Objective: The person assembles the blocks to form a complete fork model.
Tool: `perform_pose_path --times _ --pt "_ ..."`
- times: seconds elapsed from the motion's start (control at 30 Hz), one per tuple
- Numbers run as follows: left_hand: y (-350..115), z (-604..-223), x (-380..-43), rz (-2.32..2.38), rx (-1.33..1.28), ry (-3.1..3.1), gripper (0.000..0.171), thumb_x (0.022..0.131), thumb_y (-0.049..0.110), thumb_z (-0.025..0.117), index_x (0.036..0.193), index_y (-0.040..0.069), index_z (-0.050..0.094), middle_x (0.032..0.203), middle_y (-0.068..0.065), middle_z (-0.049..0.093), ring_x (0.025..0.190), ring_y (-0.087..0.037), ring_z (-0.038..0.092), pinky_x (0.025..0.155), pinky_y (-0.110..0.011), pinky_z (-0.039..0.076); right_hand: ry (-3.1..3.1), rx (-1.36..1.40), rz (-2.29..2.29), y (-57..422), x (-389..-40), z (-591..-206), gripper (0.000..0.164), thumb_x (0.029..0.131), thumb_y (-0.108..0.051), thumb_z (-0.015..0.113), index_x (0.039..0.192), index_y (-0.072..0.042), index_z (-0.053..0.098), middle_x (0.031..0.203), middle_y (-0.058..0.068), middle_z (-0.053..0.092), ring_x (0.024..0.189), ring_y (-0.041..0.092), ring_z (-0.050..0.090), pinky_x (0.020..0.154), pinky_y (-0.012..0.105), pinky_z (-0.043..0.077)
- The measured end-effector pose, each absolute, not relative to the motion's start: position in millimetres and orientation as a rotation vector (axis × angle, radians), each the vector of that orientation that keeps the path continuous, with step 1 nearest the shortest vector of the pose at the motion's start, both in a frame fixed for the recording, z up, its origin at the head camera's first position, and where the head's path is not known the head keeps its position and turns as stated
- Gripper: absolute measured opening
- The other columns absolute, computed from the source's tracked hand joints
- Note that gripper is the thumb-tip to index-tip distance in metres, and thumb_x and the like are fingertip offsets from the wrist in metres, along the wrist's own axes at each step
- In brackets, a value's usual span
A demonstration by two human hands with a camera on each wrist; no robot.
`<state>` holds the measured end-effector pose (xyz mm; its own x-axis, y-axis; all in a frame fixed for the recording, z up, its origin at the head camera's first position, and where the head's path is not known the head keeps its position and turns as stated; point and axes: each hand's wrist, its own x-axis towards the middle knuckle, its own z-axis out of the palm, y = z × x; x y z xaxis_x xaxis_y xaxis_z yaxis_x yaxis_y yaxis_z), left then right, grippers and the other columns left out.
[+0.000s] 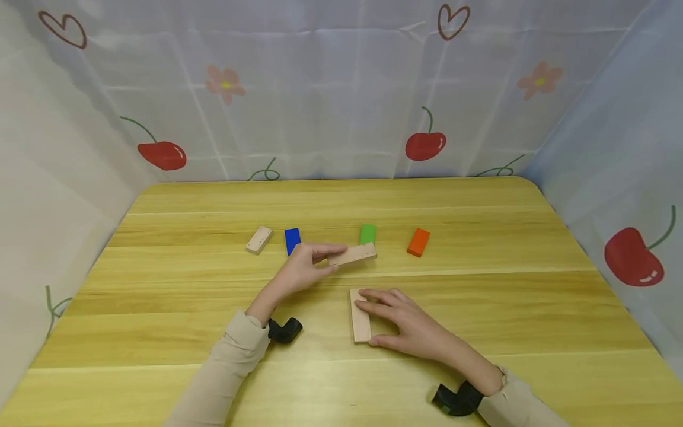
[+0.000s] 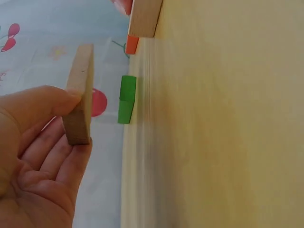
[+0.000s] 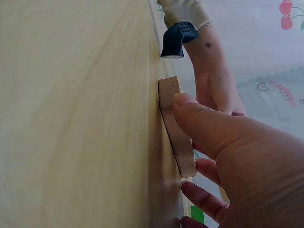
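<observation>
My left hand point(image 1: 303, 274) pinches one end of a plain wooden block point(image 1: 353, 255), with the thumb on one side and fingers on the other. In the left wrist view this wooden block point(image 2: 80, 95) is held off the table. My right hand point(image 1: 413, 325) spans a second wooden block point(image 1: 360, 320), nearer the front. Its thumb is at the near end and its fingertips at the far end. The right wrist view shows the thumb against this wooden block point(image 3: 178, 128); whether it touches the table I cannot tell.
Along the back of the wooden table point(image 1: 480, 320) lie a speckled wooden block point(image 1: 259, 240), a blue block point(image 1: 291, 237), a green block point(image 1: 368, 233) and an orange block point(image 1: 418, 242). The left hand partly covers the blue one. Printed curtains point(image 1: 331, 89) enclose the table.
</observation>
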<state>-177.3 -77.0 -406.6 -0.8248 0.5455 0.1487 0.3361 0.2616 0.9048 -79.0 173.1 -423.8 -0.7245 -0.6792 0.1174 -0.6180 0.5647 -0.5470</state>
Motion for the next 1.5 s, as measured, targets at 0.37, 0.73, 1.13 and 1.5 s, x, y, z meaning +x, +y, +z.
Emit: perform_pose_path --times 0.37,0.73,1.13,1.5 --pt "-73.3 -415.5 -178.0 1.412 0.95 2.358 0.037 0.084 -0.003 0.066 0.121 0.003 0.063 0.121 -0.007 0.06 0.118 -0.016 0.05 0.097 -0.027 0.039 2.681 -1.142 -0.88 171.7 -79.2 -422.2 0.065 0.086 -0.042 0.066 0.142 -0.016 0.044 0.146 -0.001 0.034 0.126 0.019 0.035 0.098 0.045 0.036" --pt "-72.2 -427.6 -179.1 1.264 1.038 2.416 0.038 0.084 -0.001 0.068 0.121 0.005 0.064 0.12 -0.007 0.061 0.115 -0.019 0.052 0.093 -0.03 0.043 2.689 -1.138 -0.871 172.4 -79.3 -422.4 0.065 0.086 -0.043 0.065 0.142 -0.017 0.045 0.146 -0.002 0.035 0.125 0.018 0.035 0.098 0.044 0.036" --pt "-72.1 -427.6 -170.9 1.233 1.059 2.397 0.034 0.085 0.002 0.069 0.118 0.007 0.066 0.118 -0.003 0.062 0.109 -0.013 0.055 0.088 -0.027 0.045 2.693 -1.151 -0.877 172.5 -79.0 -423.3 0.064 0.086 -0.041 0.066 0.141 -0.017 0.045 0.147 -0.001 0.035 0.124 0.018 0.035 0.097 0.044 0.036" --pt "-71.6 -429.2 -164.3 1.225 1.108 2.435 0.035 0.083 0.003 0.071 0.118 0.004 0.065 0.117 -0.006 0.062 0.111 -0.019 0.055 0.09 -0.029 0.045 2.7 -1.154 -0.874 172.0 -78.8 -422.2 0.065 0.084 -0.038 0.069 0.141 -0.016 0.046 0.146 -0.001 0.036 0.122 0.017 0.036 0.097 0.043 0.036"
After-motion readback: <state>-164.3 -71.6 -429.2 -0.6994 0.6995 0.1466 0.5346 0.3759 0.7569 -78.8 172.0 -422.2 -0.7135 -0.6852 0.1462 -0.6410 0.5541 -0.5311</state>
